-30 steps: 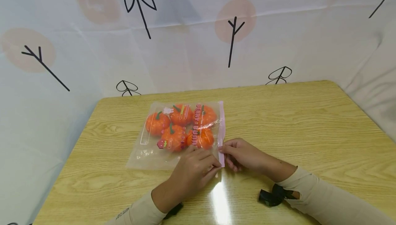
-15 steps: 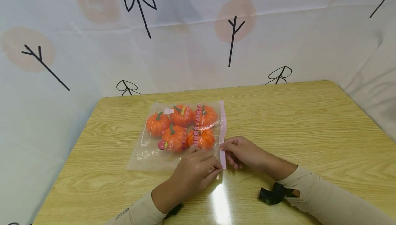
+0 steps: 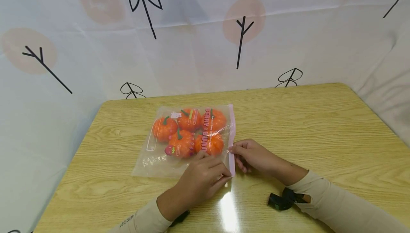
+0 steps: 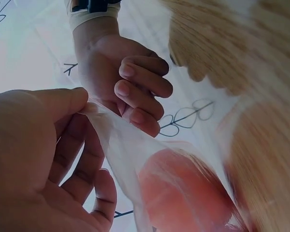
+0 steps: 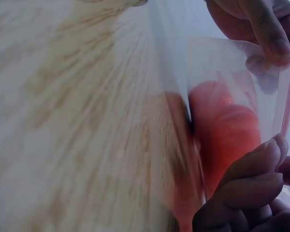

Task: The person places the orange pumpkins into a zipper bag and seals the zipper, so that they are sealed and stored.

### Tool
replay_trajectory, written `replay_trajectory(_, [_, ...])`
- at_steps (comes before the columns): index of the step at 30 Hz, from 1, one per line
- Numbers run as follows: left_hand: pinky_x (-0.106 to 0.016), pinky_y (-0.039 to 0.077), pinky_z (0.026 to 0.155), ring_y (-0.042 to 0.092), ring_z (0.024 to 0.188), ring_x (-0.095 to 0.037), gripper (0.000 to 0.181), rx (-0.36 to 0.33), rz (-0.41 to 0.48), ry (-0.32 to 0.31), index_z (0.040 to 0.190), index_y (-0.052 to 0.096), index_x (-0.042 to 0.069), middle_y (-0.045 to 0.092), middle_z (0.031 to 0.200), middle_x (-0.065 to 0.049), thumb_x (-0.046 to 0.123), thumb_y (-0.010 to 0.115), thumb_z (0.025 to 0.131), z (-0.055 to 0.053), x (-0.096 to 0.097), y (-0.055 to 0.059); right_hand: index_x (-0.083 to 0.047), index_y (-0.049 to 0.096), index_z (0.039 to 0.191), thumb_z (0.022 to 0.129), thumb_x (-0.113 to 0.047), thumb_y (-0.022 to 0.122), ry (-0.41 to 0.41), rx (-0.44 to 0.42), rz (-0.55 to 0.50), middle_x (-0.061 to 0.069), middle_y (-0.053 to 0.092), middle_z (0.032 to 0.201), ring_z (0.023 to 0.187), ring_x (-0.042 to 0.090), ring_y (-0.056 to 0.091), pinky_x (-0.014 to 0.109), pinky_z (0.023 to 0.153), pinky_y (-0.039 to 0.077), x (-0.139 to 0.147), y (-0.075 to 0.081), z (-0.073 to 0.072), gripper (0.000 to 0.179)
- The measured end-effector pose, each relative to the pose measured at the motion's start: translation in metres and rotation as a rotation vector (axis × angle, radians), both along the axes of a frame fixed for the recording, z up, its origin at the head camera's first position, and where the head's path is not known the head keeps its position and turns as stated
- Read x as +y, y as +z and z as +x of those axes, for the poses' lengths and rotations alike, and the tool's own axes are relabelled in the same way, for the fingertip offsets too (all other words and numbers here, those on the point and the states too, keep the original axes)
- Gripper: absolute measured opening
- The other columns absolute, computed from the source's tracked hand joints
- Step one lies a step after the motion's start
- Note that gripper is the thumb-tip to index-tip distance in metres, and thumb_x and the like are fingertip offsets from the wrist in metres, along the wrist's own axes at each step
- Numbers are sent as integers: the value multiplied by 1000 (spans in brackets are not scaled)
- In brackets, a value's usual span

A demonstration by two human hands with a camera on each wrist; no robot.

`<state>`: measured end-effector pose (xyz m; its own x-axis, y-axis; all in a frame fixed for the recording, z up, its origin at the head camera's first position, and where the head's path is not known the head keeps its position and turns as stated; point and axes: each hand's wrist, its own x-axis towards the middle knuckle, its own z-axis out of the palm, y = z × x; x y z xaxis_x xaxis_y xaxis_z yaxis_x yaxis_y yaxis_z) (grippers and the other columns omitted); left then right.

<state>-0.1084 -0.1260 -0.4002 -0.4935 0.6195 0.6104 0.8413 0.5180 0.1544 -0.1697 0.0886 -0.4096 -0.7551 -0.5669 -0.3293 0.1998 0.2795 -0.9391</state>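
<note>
A clear plastic zip bag [image 3: 153, 167] with pink printing lies flat on the table, several small orange pumpkins [image 3: 180, 145] with green stems inside it. Along its right edge runs a pink zip strip [image 3: 232, 122]. My left hand [image 3: 202, 173] pinches the near corner of that edge between thumb and finger. A little farther up the strip, my right hand [image 3: 256, 157] pinches it between thumb and forefinger, its other fingers loosely curled. The right wrist view shows the bag's film [image 5: 222, 58] raised off the table near the hands. Whether the seal is closed cannot be told.
The wood-grain table [image 3: 304, 126] extends around the bag, with a bright light reflection near its front. A white cloth [image 3: 192, 55] printed with plants hangs behind it. Black straps [image 3: 283, 200] sit at the wrists, over beige sleeves [image 3: 346, 204].
My right hand has moved slightly away from me along the zip strip. The bag has shifted a little to the right, and my left hand still pinches its corner.
</note>
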Motion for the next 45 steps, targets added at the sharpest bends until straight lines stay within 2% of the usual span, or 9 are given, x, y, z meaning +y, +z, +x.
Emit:
replay_trajectory(7, [-21,40,79,59,74,2,12,-7,-11,-44,84,72,23,69,83,15,23,83,80,1,-1,1,-6,54,75,103,-26,49,-16,-10,-9,-3,54,57,46,7,48,21,43,36,1,0,-2,35])
replay_trajectory(17, [-20,42,79,61,77,1,11,-13,-6,-75,86,72,23,69,84,15,22,82,81,0,-1,1,-5,54,76,103,-24,48,-15,27,27,-3,54,58,47,8,49,21,44,37,5,-2,-8,34])
replay_trajectory(26, [-20,43,76,64,81,1,12,-31,-6,-81,86,72,23,69,85,14,21,82,81,1,-1,2,-6,54,76,104,-26,48,-17,21,12,-3,54,58,47,8,49,22,44,38,8,-2,-12,35])
replay_trajectory(35, [-20,43,78,64,81,0,10,-22,3,-95,87,72,23,70,86,14,21,81,82,0,0,2,-9,54,75,104,-27,49,-52,-34,4,-3,53,59,49,8,49,22,46,39,10,0,-14,34])
replay_trajectory(45, [-24,44,84,64,83,0,12,4,-6,-92,87,72,23,71,86,14,24,82,81,0,0,2,-8,53,75,104,-30,48,-57,12,38,-2,54,60,49,9,48,24,47,42,15,1,-19,37])
